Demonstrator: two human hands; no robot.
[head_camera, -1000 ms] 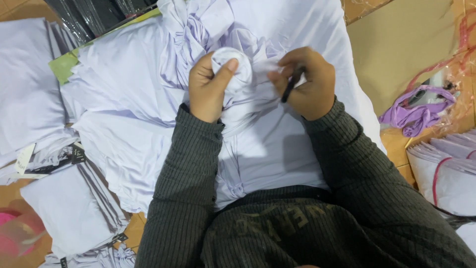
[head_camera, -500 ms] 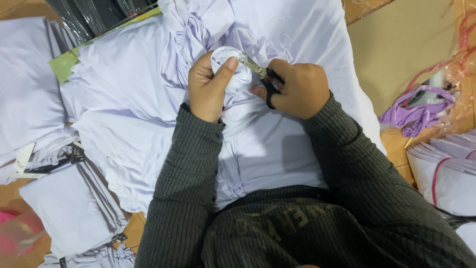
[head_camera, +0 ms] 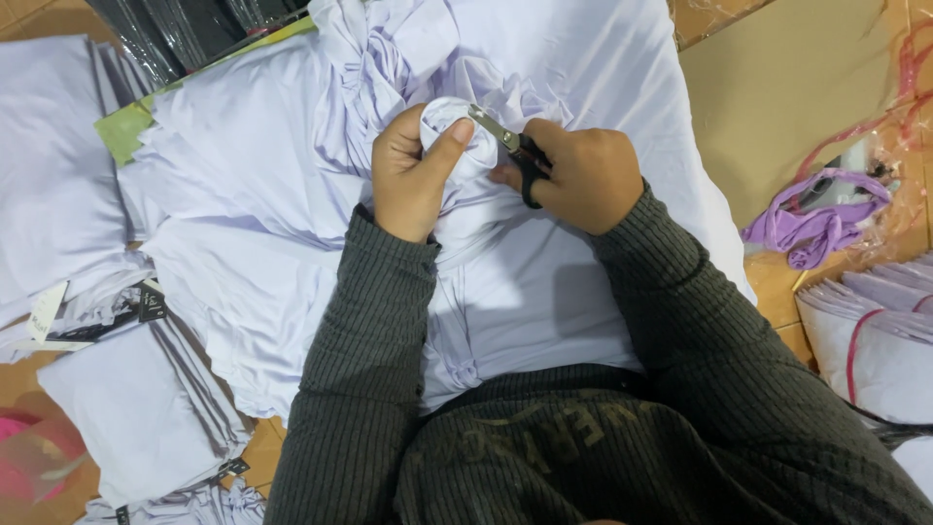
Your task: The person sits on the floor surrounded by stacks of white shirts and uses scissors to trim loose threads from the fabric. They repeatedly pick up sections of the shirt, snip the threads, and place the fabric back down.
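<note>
Centrally, left hand (head_camera: 413,175) pinches bunched pale-lilac garment (head_camera: 457,131); right hand (head_camera: 578,175) grips small scissors (head_camera: 510,146), blades touching fabric. Black tags (head_camera: 151,301) lie left.

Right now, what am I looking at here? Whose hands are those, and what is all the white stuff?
The picture comes from a small camera worn on a person's head, so you look down just as they do. The two hands belong to that person, who wears a dark ribbed sweater. The left hand bunches up a piece of the pale cloth. The right hand holds small scissors with black handles, their tip pointing at the bunched piece. Underneath lies a big pile of pale lilac-white garments. More folded ones sit in a stack on the left. On the right lie brown cardboard and a purple cloth bundle.
</note>
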